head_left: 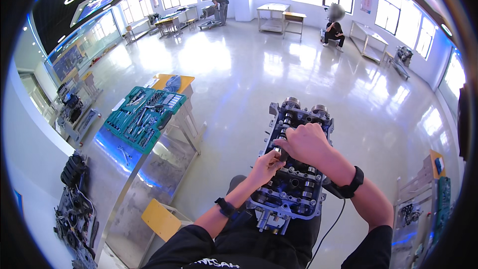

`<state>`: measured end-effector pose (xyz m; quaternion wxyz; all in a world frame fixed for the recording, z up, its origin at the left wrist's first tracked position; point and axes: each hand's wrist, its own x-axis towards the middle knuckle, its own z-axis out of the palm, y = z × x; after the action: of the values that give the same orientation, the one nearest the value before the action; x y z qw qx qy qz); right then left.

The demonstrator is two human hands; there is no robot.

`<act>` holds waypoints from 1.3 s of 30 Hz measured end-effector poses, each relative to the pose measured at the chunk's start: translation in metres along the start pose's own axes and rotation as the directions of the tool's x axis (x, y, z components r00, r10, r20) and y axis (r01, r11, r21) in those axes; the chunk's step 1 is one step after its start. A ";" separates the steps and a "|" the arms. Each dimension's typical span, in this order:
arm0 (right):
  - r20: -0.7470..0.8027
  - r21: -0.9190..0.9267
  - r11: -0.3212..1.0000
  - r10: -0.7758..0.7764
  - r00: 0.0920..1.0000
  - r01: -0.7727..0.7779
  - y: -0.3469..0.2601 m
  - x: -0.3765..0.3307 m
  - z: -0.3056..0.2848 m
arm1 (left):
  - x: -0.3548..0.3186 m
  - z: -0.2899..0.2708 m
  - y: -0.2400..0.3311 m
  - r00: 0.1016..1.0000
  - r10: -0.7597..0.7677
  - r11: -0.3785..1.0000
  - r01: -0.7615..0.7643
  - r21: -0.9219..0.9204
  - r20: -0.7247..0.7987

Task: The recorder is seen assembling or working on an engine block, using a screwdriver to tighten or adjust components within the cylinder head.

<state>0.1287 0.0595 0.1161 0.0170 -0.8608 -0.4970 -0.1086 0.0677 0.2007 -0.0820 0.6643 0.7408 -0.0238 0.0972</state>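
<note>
An engine cylinder head (pixel 283 211) with two camshafts rests upright over my lap, its far end pointing away from me. My left hand (pixel 268 166) is at the left camshaft, thumb and fingers pinched together beside a small dark piece. Just beyond it, my right hand (pixel 306 142) reaches across the head from the right. Its fingers curl down at the same spot, close to the left fingertips. What each hand grips is hidden by the fingers. Round cam gears (pixel 292 102) show at the far end, and bearing caps with bolts line the near half.
To the left, a metal workbench (pixel 114 144) carries an open green tool case (pixel 144 117) and wrenches (pixel 124 155). A yellow stool (pixel 162 219) stands below it. Engine parts (pixel 74 214) are at the far left. A black cable (pixel 334 221) hangs at my right. A seated person (pixel 334 30) is far off.
</note>
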 end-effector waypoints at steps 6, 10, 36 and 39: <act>0.092 0.040 0.999 -0.007 0.996 0.003 0.002 -0.003 -0.005 | -0.002 0.004 0.002 0.993 0.119 0.988 -0.117 0.104 -0.011; -0.020 0.155 0.954 -0.256 0.966 0.256 0.002 -0.011 -0.012 | -0.003 0.000 0.006 0.981 0.192 0.970 -0.193 0.147 0.019; -0.069 0.011 0.980 -0.196 0.978 0.197 -0.006 -0.002 -0.001 | -0.001 0.003 -0.003 0.980 0.193 0.980 -0.190 0.052 -0.043; -0.047 0.059 0.984 -0.168 0.985 0.170 -0.004 -0.005 -0.003 | 0.000 0.002 -0.001 0.975 0.223 0.971 -0.220 0.096 -0.024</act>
<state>0.1224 0.0569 0.1175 0.0452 -0.8120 -0.5710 -0.1122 0.0684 0.1989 -0.0830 0.6143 0.7619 -0.0903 0.1844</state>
